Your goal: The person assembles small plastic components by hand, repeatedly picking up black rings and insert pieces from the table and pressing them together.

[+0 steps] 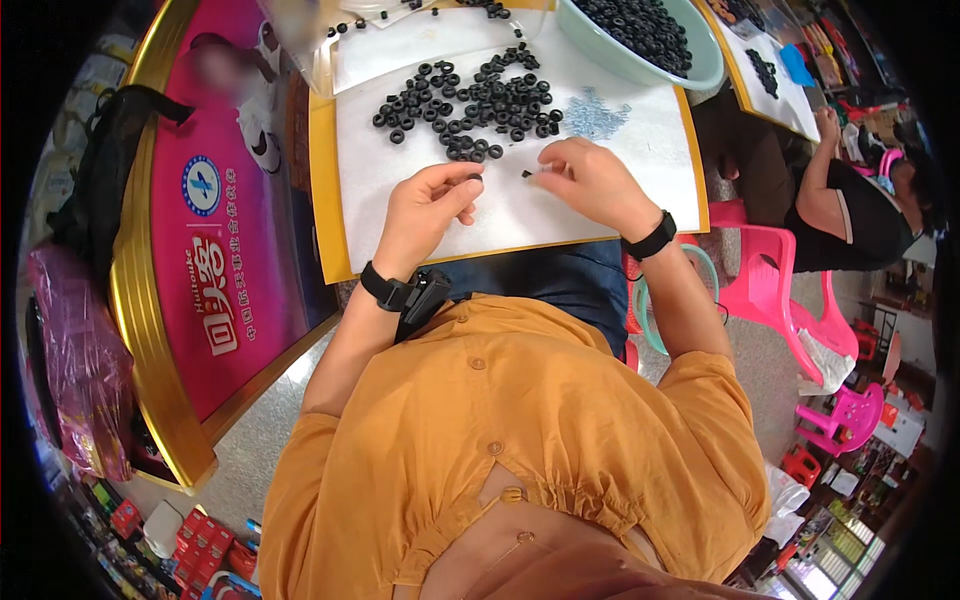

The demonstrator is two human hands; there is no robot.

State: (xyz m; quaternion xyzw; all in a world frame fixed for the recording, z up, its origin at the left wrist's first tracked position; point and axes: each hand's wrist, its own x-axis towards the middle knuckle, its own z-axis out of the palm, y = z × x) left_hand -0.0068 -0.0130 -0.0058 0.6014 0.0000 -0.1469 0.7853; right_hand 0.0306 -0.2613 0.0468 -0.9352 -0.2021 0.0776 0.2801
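Note:
My left hand (425,208) is closed in a pinch on a small black ring (475,178) just above the white sheet (400,240) on the table. Across from it, the thumb and fingers of my right hand (598,188) are pinched together, with a small black piece (526,174) at their tips; its exact kind is too small to make out. Beyond both hands lies a loose pile of black rings (490,108). Right of that pile, small clear bluish pieces (596,114) are spread out.
A pale green bowl (712,72) full of black rings stands at the back right, and a clear plastic container (318,45) at the back left. Pink chairs (765,275) and a seated person (850,215) at another table are to the right. A gold-framed pink board (215,270) leans at left.

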